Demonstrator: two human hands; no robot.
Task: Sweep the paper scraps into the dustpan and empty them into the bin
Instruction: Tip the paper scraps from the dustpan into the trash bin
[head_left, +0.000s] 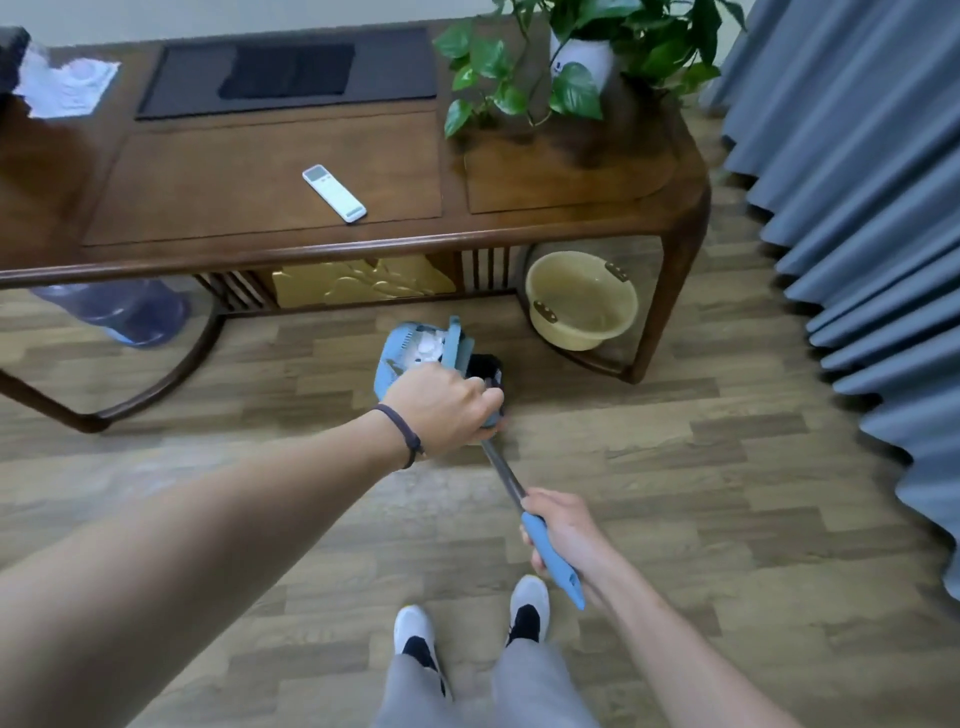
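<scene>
A light blue dustpan (402, 353) is on the floor in front of the table, tipped up on edge, with white paper scraps (428, 347) lying inside it. A small black bin (485, 366) shows just to its right, partly hidden behind my hand. My left hand (444, 408) is closed on the dustpan's lower blue end, where a long metal pole (501, 470) joins it. My right hand (563, 530) grips the blue grip (556, 564) at the pole's near end. No broom head is visible.
A dark wooden table (311, 249) stands behind, carrying a white remote (335, 193), a potted plant (576, 62) and crumpled plastic (65, 85). Beneath it are a yellow basin (582, 299) and a water jug (124, 312). Grey curtains (857, 234) hang at the right. My feet (470, 618) are near the bottom.
</scene>
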